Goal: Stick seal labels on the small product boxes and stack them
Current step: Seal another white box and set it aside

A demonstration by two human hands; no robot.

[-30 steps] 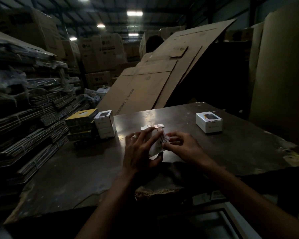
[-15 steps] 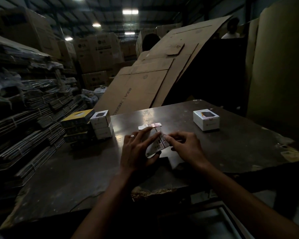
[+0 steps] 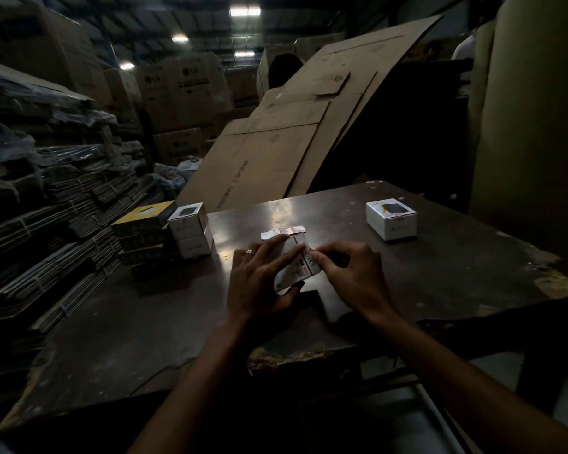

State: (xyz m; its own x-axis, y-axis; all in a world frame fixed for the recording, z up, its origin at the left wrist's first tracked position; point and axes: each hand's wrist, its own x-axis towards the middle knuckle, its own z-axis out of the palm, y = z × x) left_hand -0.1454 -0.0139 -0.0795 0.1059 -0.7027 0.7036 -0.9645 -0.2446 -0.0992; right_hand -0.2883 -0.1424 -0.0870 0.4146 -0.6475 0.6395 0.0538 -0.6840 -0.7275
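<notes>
Left hand (image 3: pixel 259 280) gripping tilted box (image 3: pixel 294 268); right hand (image 3: pixel 348 273) pinching label at its edge. Advice: pressing label flat across the flap seam.

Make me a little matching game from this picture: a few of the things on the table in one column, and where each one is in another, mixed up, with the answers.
Things
1. lone white box
2. stack of two white boxes
3. strip of labels
4. box being worked on

Places
A. at the table's left edge, beside the yellow-topped boxes
B. held between the left hand and right hand
C. alone on the table's far right
D. flat on the table, just beyond the fingers

Pairs: 1-C, 2-A, 3-D, 4-B
</notes>
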